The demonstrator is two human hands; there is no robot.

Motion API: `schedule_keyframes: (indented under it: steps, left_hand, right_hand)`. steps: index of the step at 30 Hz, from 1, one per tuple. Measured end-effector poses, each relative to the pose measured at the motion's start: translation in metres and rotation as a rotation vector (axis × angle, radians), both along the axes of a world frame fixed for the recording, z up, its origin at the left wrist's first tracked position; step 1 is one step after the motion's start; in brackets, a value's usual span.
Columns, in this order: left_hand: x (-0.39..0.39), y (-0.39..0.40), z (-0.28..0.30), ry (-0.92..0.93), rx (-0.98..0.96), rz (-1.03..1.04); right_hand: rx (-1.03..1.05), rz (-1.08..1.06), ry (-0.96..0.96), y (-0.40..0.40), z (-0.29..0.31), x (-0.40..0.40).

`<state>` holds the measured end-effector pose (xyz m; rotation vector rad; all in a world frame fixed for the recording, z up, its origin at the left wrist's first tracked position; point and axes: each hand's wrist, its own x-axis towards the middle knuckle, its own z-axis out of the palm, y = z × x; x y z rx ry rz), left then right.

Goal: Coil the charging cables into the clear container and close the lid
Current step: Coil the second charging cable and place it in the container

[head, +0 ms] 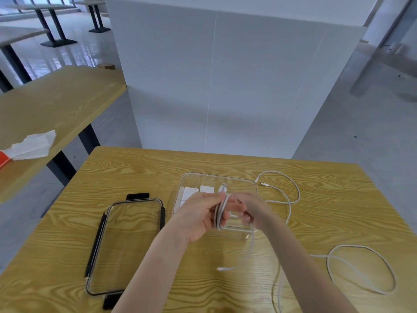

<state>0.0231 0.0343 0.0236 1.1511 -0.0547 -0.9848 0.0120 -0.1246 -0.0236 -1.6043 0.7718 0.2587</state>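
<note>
Over the clear container (225, 179) my left hand (200, 215) grips a small coil of white cable (220, 213) wound round its fingers. My right hand (250, 211) pinches the same cable beside the coil, and its loose tail (239, 265) hangs down blurred towards the table. Inside the container lie white adapters (206, 189) and a USB plug (223, 187). The clear lid (126, 245) with black clasps lies flat to the left. Two more white cables sprawl on the right, one behind the container (291, 188), one looped near the front (361, 267).
The wooden table (135, 177) ends close behind the container, where a white partition (225, 86) stands. A second wooden table (56, 98) at the left carries crumpled white paper (31, 145) and an orange item (3, 159).
</note>
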Motion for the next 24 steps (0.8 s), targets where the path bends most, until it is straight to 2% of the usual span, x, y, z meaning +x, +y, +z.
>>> schedule_keyframes:
  steps: [5, 9, 12, 16, 19, 24]
  left_hand:
    - [0.001, -0.010, -0.022, -0.125, 0.220, 0.074]
    - [-0.001, -0.017, -0.026, -0.245, 0.278, 0.128]
    - [0.003, -0.018, -0.026, -0.276, 0.256, 0.188]
    - [0.012, -0.014, -0.031, -0.259, 0.235, 0.198]
    - [0.014, -0.015, -0.032, -0.196, 0.199, 0.259]
    - [0.018, -0.016, -0.025, -0.002, -0.035, 0.331]
  right_hand:
    - [0.036, -0.024, -0.142, -0.001, 0.030, 0.004]
    - [-0.113, 0.105, -0.267, 0.013, 0.044, -0.006]
    - [-0.213, 0.145, -0.384, 0.025, 0.046, -0.016]
    - [-0.203, 0.191, -0.476, 0.035, 0.042, -0.034]
    - [-0.220, 0.278, -0.443, 0.040, 0.034, -0.044]
    - [-0.139, 0.468, -0.301, 0.044, 0.019, -0.052]
